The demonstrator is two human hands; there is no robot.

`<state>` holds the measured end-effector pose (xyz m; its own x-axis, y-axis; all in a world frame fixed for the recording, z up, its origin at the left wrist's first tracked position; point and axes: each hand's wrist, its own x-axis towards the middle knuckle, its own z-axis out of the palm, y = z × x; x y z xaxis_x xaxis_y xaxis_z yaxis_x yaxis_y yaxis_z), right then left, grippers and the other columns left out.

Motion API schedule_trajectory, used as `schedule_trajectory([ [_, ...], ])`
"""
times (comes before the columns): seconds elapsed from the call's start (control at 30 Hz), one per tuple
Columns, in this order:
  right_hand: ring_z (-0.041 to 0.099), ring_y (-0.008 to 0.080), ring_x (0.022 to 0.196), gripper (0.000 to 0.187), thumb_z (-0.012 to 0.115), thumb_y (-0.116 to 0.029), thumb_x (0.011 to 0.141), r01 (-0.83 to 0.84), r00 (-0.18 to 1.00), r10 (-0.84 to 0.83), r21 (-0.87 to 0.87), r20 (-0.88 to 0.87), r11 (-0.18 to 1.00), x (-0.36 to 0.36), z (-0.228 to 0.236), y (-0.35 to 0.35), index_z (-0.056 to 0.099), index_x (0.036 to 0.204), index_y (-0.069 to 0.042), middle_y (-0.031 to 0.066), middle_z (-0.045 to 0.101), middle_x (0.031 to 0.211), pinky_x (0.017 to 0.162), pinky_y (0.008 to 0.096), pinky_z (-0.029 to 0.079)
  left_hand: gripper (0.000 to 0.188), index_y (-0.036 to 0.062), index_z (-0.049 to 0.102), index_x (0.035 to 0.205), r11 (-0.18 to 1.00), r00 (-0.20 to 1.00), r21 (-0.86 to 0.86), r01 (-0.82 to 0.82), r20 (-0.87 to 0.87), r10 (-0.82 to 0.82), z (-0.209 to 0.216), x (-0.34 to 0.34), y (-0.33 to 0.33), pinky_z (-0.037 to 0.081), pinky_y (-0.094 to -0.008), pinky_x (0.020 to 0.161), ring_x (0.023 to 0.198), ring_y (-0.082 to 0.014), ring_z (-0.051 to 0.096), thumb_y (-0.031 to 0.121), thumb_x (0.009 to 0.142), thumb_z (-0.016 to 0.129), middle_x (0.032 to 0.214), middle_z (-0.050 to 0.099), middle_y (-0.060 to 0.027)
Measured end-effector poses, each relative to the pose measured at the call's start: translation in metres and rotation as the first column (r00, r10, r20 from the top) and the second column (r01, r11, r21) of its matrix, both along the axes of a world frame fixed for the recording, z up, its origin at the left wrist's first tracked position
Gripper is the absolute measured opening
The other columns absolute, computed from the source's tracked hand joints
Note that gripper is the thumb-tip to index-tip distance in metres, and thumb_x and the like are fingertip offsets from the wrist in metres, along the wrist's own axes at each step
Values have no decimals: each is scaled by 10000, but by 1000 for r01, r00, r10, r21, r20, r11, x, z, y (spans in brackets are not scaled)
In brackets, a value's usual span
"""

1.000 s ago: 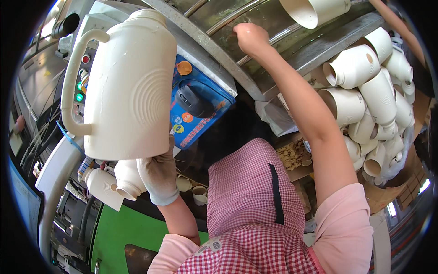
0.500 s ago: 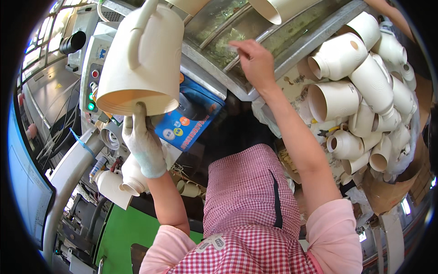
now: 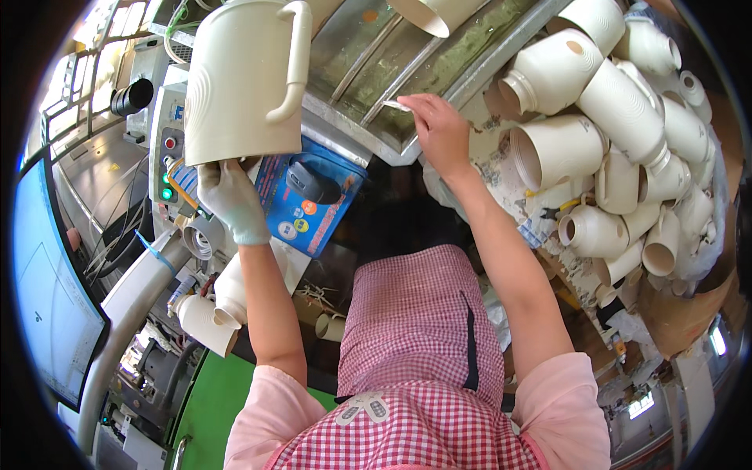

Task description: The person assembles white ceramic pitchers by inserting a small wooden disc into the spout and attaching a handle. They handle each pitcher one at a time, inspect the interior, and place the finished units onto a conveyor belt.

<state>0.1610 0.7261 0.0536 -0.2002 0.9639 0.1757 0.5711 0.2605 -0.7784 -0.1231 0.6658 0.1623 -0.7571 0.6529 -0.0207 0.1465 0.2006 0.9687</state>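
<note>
My left hand (image 3: 233, 200), in a pale glove, holds a large cream plastic jug body (image 3: 239, 86) from below by its lower rim. Ringed grooves mark the jug's left side, and its handle (image 3: 298, 66) runs down the right. Part of my left fingers is hidden under the rim. My bare right hand (image 3: 439, 133) is closed in a pinch on a thin whitish sliver (image 3: 397, 105), above the corner of a metal-edged water trough (image 3: 407, 149). What the sliver is made of, I cannot make out.
Many cream jug bodies (image 3: 560, 149) are heaped on the right. A black mouse (image 3: 313, 184) lies on a blue mat (image 3: 294, 227) below the held jug. A control box with lit buttons (image 3: 166, 149) and a monitor (image 3: 59, 274) stand left. Another jug body (image 3: 423, 16) is over the trough.
The jug has turned in my left hand: its handle now sits on the right and its open end no longer faces me. My right hand has dropped slightly, still pinching.
</note>
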Motion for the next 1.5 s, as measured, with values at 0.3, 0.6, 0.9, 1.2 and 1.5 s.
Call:
schedule_trajectory([
  [0.3,680,278,912,318,684,10,799,20,999,-22,53,35,998,-5,-8,-2,747,1049,-176,19,706,992,740,391,559,271,-70,627,1241,1000,996,11,-3,95,2,5,4,5,673,-369,723,893,-234,732,121,1050,599,1113,692,-139],
  [0.6,651,391,1077,366,759,-75,846,62,925,-126,-186,-358,981,-1,-37,-23,672,1202,-73,130,688,1164,896,440,545,300,-83,671,1204,879,862,-165,446,341,-374,-2,115,32,643,-324,711,816,-194,733,168,1045,634,1034,730,-138],
  [0.9,657,393,996,331,762,-19,811,87,986,-45,267,-160,960,1,-34,-11,698,1136,-30,159,702,1088,817,490,538,338,-42,700,1265,796,841,-329,509,-7,-541,59,148,65,561,-257,667,795,-84,671,177,1014,644,978,756,-74],
  [1.2,670,370,929,198,678,13,821,2,1000,-7,160,30,987,1,-22,-12,721,1000,-62,119,707,969,764,470,549,307,27,737,1246,806,733,-356,473,-349,-584,83,134,74,521,-238,706,774,-53,633,178,1003,628,893,744,-37],
  [1.5,699,272,914,204,687,-57,823,-11,989,-15,174,145,985,-2,-24,-18,769,985,-149,69,732,995,744,403,569,314,-26,698,1217,739,665,3,673,436,-607,53,165,102,574,-261,721,829,-128,704,207,1008,681,1035,729,-86],
])
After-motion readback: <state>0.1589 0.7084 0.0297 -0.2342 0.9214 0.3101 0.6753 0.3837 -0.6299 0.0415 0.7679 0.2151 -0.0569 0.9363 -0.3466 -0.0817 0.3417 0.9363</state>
